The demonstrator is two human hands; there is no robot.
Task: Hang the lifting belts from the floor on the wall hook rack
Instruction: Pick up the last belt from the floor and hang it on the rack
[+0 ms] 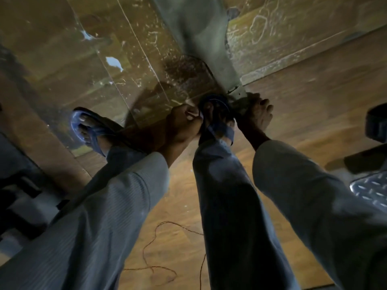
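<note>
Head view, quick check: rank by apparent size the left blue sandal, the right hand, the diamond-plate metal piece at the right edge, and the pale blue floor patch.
1. left blue sandal
2. right hand and diamond-plate piece: they look alike, and the plate is cropped by the frame, so they are not ranked
3. pale blue floor patch

Long pale grey ribbed sleeves (117,206), grey-blue trousers (226,206), blue flip-flop sandals (83,126) on bare feet
</note>
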